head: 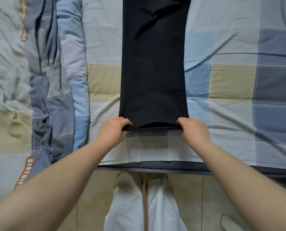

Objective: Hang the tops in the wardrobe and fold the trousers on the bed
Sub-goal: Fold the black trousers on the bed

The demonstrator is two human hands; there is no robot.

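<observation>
Two hands pinch the hem corners of the black trousers (153, 72), left hand (113, 130) and right hand (194, 130), legs stacked lengthwise on the bed (222, 130). Folding looks barely begun; no tops or wardrobe in view.

I see flat checked sheet (230, 84) open right of the black trousers (153, 72), a narrower open strip on their left, then a bunched quilt (44, 77) blocking that side, perhaps raised, bare sheet nearer me.

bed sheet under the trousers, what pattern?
Checked patchwork bed sheet: pale blue, beige and grey-blue squares with white stitch lines. Head view.
</observation>
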